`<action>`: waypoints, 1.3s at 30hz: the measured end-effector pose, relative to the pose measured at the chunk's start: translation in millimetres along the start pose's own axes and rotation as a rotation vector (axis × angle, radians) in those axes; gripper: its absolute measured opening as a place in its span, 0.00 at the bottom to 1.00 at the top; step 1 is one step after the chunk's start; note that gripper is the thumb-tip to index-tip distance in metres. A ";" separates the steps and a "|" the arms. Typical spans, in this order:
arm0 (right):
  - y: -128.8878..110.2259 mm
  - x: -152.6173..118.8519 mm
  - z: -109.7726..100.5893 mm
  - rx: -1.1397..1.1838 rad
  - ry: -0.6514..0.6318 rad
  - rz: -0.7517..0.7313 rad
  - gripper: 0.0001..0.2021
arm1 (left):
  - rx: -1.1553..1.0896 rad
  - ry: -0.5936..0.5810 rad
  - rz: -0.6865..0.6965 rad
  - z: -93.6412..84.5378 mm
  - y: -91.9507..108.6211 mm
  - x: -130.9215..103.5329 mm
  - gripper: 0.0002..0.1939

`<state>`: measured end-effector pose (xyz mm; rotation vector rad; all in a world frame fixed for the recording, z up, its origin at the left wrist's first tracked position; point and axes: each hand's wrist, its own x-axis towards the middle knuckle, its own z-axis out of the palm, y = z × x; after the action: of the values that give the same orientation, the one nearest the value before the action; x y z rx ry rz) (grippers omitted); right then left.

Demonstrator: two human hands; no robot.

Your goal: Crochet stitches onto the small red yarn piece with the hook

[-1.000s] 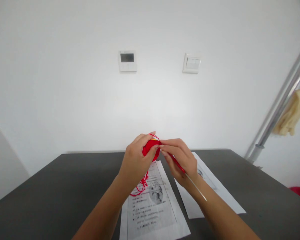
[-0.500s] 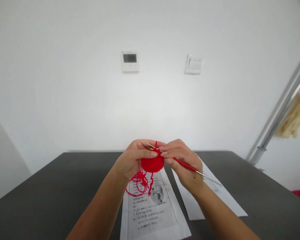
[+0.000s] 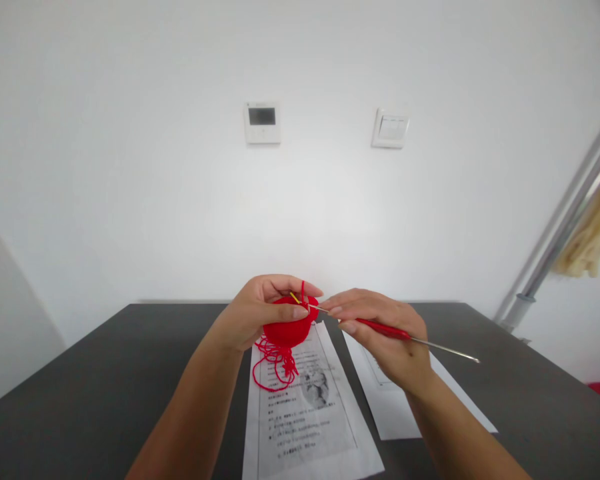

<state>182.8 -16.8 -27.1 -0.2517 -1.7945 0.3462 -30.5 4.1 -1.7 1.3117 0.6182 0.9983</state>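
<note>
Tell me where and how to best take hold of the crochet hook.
I'd grip the crochet hook by its red handle, coming from the right with thumb and fingers, as the right hand does. The handle looks thicker than the slim metal ends, and the left end meets the red crocheted piece, so that side is best avoided.

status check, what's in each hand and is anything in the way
Left hand gripping red yarn piece. Right hand on red-handled hook, tip at the piece. Loose yarn hangs below; nothing visibly blocking.
</note>
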 end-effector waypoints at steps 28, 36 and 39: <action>-8.5 -4.4 4.7 0.013 0.094 -0.035 0.12 | -0.164 -0.065 0.070 -1.5 -6.8 5.7 0.16; -10.5 2.8 -8.8 0.285 0.059 0.208 0.04 | 0.062 -0.033 0.083 0.7 -2.3 3.5 0.10; -5.0 1.9 -5.1 0.423 0.121 0.291 0.03 | 0.163 -0.011 0.153 3.0 -3.2 3.3 0.08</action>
<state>187.3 -20.3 -22.5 -0.2277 -1.5237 0.8856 -25.6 5.6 -3.7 1.5252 0.6076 1.0821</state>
